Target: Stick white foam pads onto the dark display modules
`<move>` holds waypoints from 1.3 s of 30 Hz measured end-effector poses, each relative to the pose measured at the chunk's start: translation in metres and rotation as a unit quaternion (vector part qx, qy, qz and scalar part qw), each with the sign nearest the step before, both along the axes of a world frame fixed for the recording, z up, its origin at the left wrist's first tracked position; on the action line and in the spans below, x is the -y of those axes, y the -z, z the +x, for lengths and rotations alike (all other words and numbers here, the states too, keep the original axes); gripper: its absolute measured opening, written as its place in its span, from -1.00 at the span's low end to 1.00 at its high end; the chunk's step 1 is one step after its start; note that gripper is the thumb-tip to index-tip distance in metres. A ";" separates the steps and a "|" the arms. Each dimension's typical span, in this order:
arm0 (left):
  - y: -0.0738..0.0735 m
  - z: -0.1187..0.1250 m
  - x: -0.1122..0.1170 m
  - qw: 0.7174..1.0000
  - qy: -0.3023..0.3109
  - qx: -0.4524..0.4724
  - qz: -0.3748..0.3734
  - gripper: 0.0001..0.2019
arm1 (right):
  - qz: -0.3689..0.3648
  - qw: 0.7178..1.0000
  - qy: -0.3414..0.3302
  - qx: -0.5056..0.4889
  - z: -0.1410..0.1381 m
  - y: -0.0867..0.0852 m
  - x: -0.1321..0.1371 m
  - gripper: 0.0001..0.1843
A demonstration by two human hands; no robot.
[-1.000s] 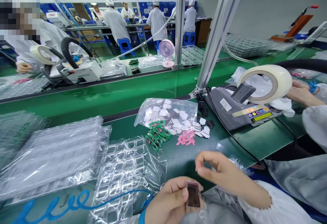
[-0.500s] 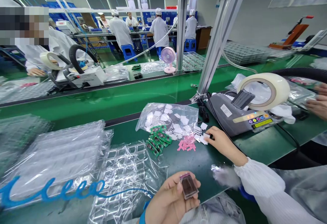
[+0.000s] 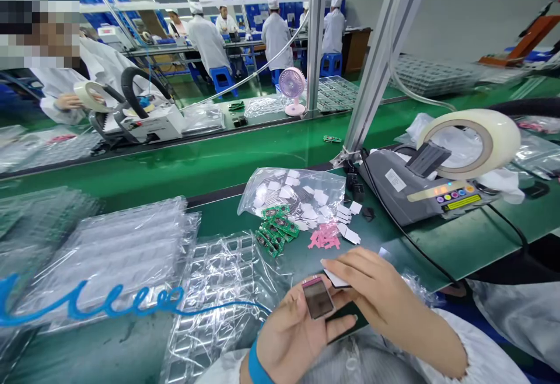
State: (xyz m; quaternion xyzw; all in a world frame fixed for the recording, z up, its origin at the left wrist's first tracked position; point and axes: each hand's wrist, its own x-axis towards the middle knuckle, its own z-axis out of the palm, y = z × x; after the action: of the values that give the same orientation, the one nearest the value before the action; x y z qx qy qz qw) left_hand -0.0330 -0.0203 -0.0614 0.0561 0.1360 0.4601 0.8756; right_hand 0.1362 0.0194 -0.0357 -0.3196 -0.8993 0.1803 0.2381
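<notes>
Low in the middle, my left hand is closed round the edges of a small square panel with a dark face and a pink strip along its top. A blue band circles that wrist. Just to the right, my right hand pinches a flat white square piece, which is close beside the dark panel; whether they touch I cannot tell. Beyond the hands lie several pink cut pieces, loose white tabbed pieces and a heap of green circuit boards.
A clear bag of white pieces lies behind the boards. At right stands a grey tape dispenser. Clear plastic trays and a coiled blue cord occupy the left. Across the green belt, a co-worker's hand is near another dispenser.
My right hand has come from the loose white pieces back to my left hand, with a white piece in its fingers. The view has shifted slightly. The hand at the far right is gone from view.
</notes>
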 end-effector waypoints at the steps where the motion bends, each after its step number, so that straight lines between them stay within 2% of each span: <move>1: 0.000 -0.001 0.001 1.000 -0.008 0.000 -0.001 -0.68 | -0.013 1.000 -0.005 0.000 -0.002 0.001 0.001 -0.58; 3: -0.002 -0.003 0.004 1.000 -0.021 -0.003 -0.003 -0.68 | -0.023 1.000 -0.005 0.005 -0.005 0.005 0.003 -0.57; 8: -0.006 -0.004 0.006 0.999 -0.049 -0.007 -0.002 -0.74 | 0.045 0.998 0.031 0.018 -0.008 0.011 0.009 -0.52; 10: -0.008 -0.004 0.005 0.999 -0.050 -0.004 0.012 -0.75 | 0.041 0.998 0.028 0.027 -0.007 0.009 0.010 -0.54; 14: -0.008 -0.004 0.005 0.998 -0.043 -0.012 0.037 -0.76 | -0.057 0.997 0.017 -0.048 -0.003 0.000 0.010 -0.60; 18: -0.007 -0.004 0.005 0.998 -0.031 -0.046 0.037 -0.73 | -0.146 0.977 0.105 -0.118 -0.011 -0.003 0.006 -0.72; 20: -0.006 -0.003 0.005 0.997 -0.044 -0.061 0.025 -0.73 | -0.137 0.976 0.120 -0.120 -0.017 -0.001 0.005 -0.75; 24: -0.007 0.000 0.004 0.993 -0.083 -0.085 0.002 -0.76 | -0.066 0.979 0.125 -0.149 -0.025 0.006 0.003 -0.74; 29: -0.005 0.003 0.004 0.989 -0.085 -0.120 0.008 -0.74 | -0.119 0.956 0.157 -0.219 -0.026 0.010 0.006 -0.85; 31: -0.003 0.003 0.003 0.990 -0.086 -0.115 -0.002 -0.76 | -0.092 0.953 0.184 -0.225 -0.025 0.007 0.012 -0.84; 33: -0.001 0.002 -0.001 0.991 -0.086 -0.102 -0.014 -0.76 | -0.047 0.950 0.197 -0.239 -0.018 0.005 0.019 -0.83; 35: -0.001 -0.001 -0.004 0.992 -0.083 -0.098 -0.019 -0.73 | -0.036 0.946 0.206 -0.248 -0.004 0.009 0.024 -0.85; 37: -0.002 -0.003 -0.006 0.993 -0.074 -0.092 -0.015 -0.71 | -0.067 0.951 0.229 -0.197 0.017 0.022 0.023 -0.86; 39: -0.003 -0.004 -0.006 0.996 -0.055 -0.070 -0.003 -0.72 | -0.095 0.955 0.263 -0.099 0.038 0.041 0.015 -0.82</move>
State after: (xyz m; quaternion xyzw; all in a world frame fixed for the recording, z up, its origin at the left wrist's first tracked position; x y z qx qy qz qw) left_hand -0.0366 -0.0141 -0.0584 0.0782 0.2016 0.5018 0.8375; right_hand 0.1743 0.0040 -0.0766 -0.5465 -0.7340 0.2271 0.3332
